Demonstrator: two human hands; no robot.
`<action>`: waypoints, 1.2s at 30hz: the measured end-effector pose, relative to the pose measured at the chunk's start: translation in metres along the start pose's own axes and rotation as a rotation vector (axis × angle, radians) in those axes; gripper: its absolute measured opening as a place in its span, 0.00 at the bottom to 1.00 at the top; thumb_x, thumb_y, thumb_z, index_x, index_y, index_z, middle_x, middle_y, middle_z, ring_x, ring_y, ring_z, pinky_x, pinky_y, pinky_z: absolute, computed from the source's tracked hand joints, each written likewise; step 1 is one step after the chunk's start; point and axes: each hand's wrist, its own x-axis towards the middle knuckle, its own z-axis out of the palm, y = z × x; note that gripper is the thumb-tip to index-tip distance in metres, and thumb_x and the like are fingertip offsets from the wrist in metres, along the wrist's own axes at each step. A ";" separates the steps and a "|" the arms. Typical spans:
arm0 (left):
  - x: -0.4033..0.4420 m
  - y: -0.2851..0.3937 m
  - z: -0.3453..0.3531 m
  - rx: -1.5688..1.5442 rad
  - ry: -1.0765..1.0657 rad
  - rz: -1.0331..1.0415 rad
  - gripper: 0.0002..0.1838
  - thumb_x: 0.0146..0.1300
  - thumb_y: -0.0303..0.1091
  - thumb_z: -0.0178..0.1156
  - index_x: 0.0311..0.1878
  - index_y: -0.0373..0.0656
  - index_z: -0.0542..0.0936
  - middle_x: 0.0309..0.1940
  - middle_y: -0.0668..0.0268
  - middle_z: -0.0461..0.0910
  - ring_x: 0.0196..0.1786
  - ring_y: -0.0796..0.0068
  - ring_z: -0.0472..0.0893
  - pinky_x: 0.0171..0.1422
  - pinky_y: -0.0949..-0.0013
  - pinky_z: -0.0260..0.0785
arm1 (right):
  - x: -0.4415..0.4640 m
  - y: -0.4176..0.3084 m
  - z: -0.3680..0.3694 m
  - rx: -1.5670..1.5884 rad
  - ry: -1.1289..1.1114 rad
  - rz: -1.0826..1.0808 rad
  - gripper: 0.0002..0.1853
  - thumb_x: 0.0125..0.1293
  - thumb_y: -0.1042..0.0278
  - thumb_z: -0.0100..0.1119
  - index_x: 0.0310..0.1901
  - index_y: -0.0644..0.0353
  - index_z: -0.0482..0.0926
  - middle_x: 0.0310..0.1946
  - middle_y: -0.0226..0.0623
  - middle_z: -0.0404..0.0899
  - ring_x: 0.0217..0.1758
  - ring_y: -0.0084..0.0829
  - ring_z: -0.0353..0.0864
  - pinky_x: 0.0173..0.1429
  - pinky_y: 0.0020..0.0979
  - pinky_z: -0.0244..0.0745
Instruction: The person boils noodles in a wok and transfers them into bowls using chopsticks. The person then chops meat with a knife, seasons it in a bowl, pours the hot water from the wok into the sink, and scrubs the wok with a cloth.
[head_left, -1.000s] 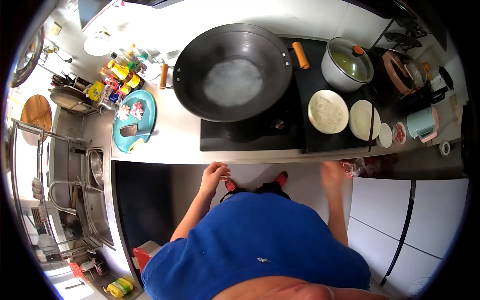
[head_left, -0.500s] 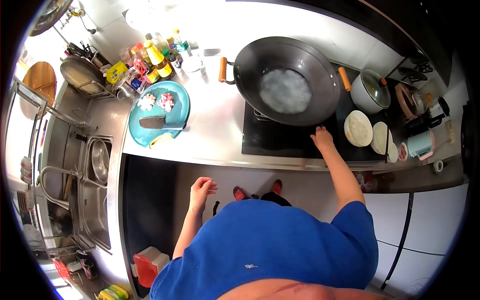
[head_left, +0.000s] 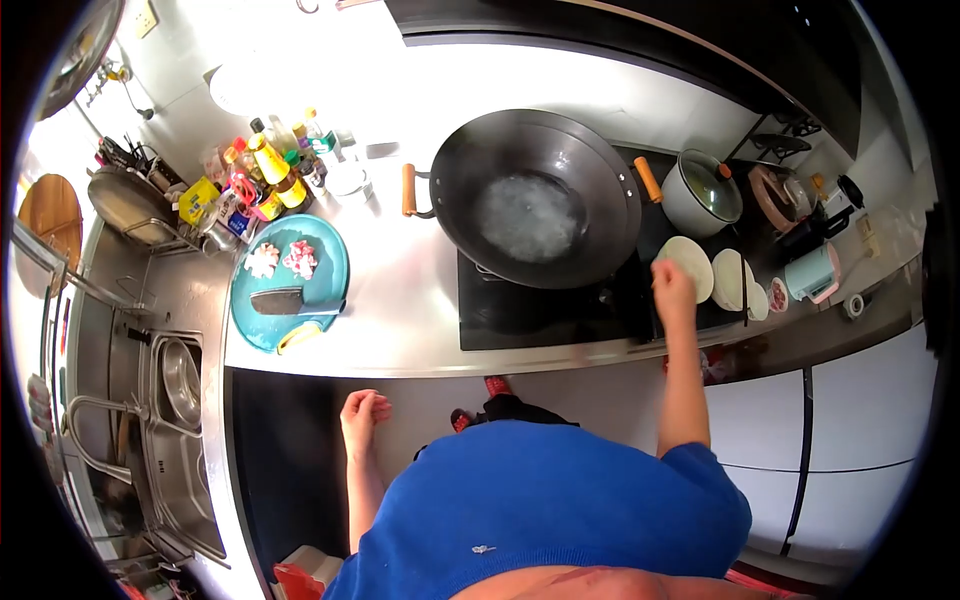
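Observation:
My right hand (head_left: 674,285) is over the near left edge of a white bowl (head_left: 697,262), fingers curled; whether it touches the bowl or holds anything is hidden. To its left a large black wok (head_left: 610,225) with wooden handles stands on the black cooktop (head_left: 560,325), cloudy, steaming water (head_left: 528,218) in its bottom. My left hand (head_left: 366,412) hangs in front of the counter edge, fingers loosely closed with nothing in them. Further left, a teal cutting board (head_left: 262,325) carries a cleaver (head_left: 277,301) and two small piles of chopped pinkish-white pieces (head_left: 299,259).
A second white bowl (head_left: 729,280) with chopsticks (head_left: 744,290) across it stands at the right, near a lidded pot (head_left: 692,205) and a pale blue appliance (head_left: 811,274). Sauce bottles (head_left: 275,172) crowd the back left. A sink (head_left: 180,470) is at the far left.
My right hand has moved from the cooktop's front, below the wok, rightward to the white bowl. My left hand stays low, its fingers more closed. The camera view has shifted.

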 end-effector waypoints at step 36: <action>0.225 0.176 0.189 0.187 -0.228 -0.025 0.14 0.57 0.42 0.61 0.35 0.39 0.80 0.21 0.66 0.79 0.20 0.81 0.72 0.22 0.78 0.59 | 0.209 0.017 0.020 0.571 -0.586 0.233 0.18 0.61 0.53 0.56 0.34 0.63 0.77 0.25 0.33 0.77 0.27 0.24 0.77 0.33 0.24 0.69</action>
